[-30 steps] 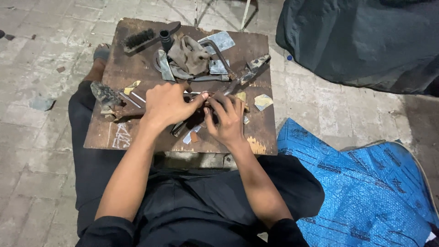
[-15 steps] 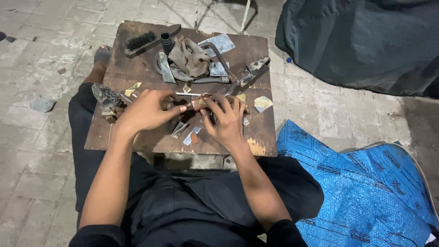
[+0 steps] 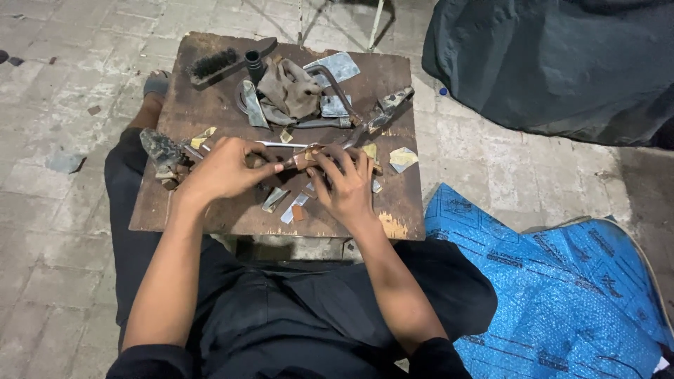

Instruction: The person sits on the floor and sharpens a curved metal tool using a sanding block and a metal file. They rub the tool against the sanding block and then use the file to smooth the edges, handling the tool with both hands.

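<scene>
Pinching small brown piece (image 3: 300, 161) mid-board (image 3: 393, 224).

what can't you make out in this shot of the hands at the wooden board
- Head view: the small piece pinched between the left hand and right hand; fingers cover most of it.
- Dark cloth heap: cut off by the top and right edges.
- Scraps on the wooden board: too small to identify.

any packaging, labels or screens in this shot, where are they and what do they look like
Blue printed plastic sheet: on the paved floor at lower right, beside the person's right leg; crumpled bubble-textured wrap, bright blue with dark printed marks and lines.
No screens, signs or stuck-on labels show; the pale scraps on the brown wooden board look plain.
</scene>
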